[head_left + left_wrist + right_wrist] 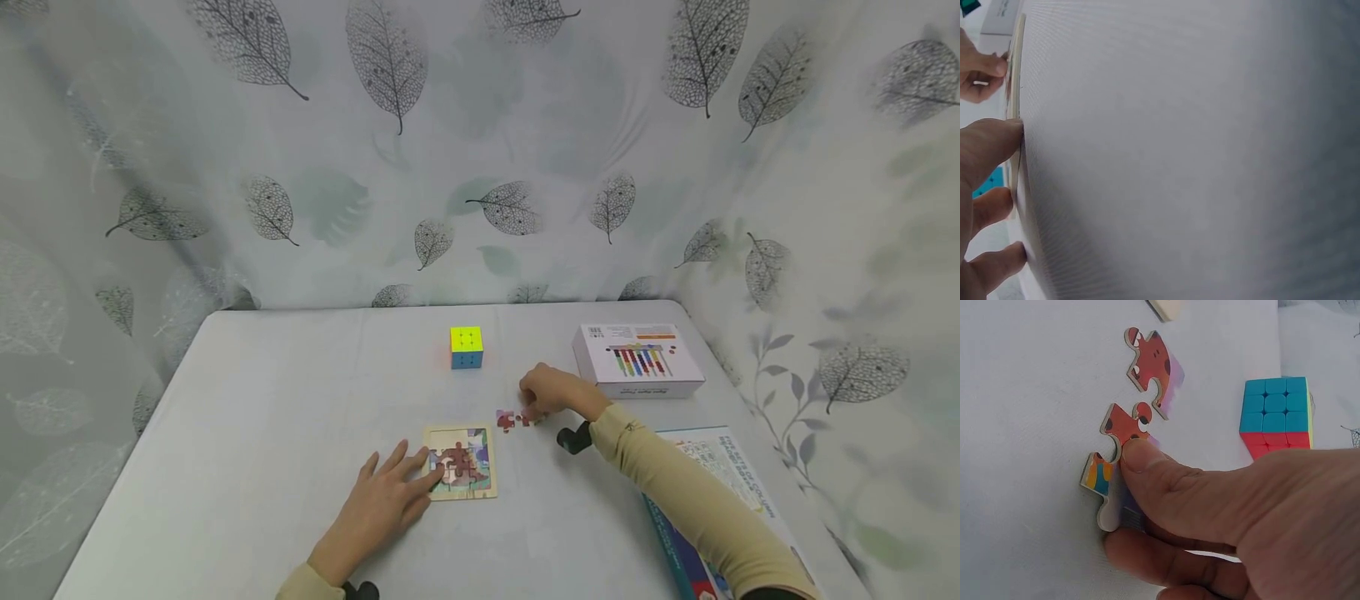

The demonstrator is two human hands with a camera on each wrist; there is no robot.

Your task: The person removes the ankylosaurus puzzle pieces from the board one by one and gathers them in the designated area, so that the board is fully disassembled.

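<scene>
A square wooden jigsaw puzzle (480, 493) with a pale frame lies on the table, partly filled with reddish-brown pieces. My left hand (386, 504) rests over its left edge with the fingers spread; in the left wrist view the thumb (997, 140) lies against the frame's side. To the right of the frame, my right hand (555, 390) pinches a puzzle piece (1099, 478) with yellow and blue on it between thumb and curled fingers. The thumb overlaps a red puzzle piece (1124, 424) beside it. Another red puzzle piece (1150, 359) lies flat, apart from the hand.
A puzzle cube (467, 348) stands behind the puzzle. At the back right is a white box (641, 362) with colourful sticks printed on it. Under the right forearm lies a flat book or box (720, 454). A leaf-patterned curtain (480, 150) hangs behind the table.
</scene>
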